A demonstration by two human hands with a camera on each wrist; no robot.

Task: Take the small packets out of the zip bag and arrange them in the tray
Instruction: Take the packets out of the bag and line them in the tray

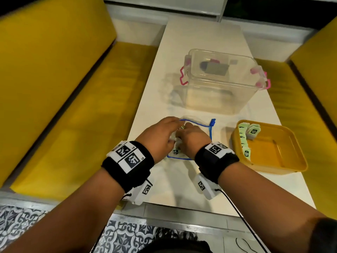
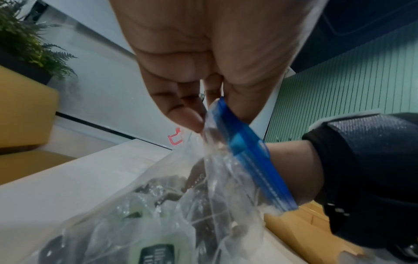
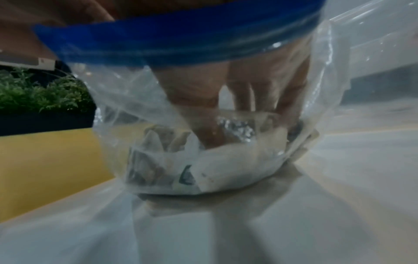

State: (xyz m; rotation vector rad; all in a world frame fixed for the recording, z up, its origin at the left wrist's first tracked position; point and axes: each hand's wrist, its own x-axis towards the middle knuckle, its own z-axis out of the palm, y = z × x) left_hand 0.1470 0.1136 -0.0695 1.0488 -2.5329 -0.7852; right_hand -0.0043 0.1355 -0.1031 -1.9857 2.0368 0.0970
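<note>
Lying on the white table (image 1: 182, 179) with its blue-edged mouth pulled open, the zip bag (image 1: 198, 125) sits between the two wrists, and the remaining small packets (image 3: 162, 171) bunch at its bottom, right under the right fingertips (image 3: 210, 139). The right hand (image 1: 193, 141) is plunged into the bag past the knuckles, fingers pointing down and spread among the packets; whether they have closed on one cannot be told through the crumpled plastic. The left hand (image 1: 160, 136) reaches in from the other side, palm down, its thumb and fingertips (image 2: 187, 117) pinching the blue zip edge (image 2: 248, 151) and lifting it. Beyond the right hand's little-finger side stands the yellow tray (image 1: 295, 165), with a row of packets upright along its near-left wall. Past both sets of fingertips stands a clear lidded container (image 1: 218, 99) with pink latches.
</note>
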